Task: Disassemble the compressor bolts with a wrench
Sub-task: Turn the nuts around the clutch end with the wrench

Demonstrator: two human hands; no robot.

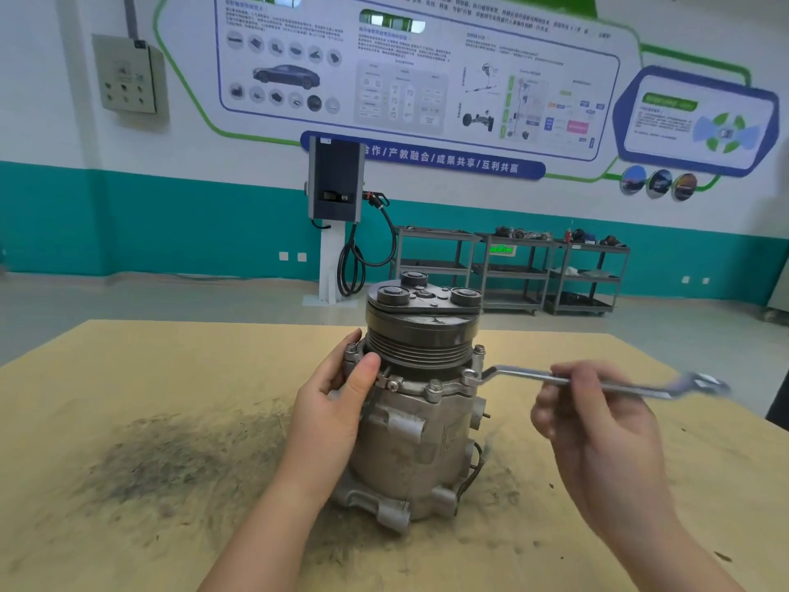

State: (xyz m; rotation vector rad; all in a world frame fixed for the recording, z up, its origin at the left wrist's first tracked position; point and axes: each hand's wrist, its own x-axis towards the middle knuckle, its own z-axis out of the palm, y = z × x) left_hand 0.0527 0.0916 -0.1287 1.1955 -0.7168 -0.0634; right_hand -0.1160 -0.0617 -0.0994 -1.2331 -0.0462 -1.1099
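A grey metal compressor stands upright on the wooden table, its black pulley on top. Several bolts ring its upper flange; one faces me. My left hand grips the compressor's left side, thumb on the flange under the pulley. My right hand pinches the shaft of a silver wrench. The wrench's ring end sits over the bolt at the flange's right side, and its far end points right, blurred.
Dark grime stains the table left of and around the compressor. Beyond the table stand a charging post with a cable and several metal shelf carts along the teal wall.
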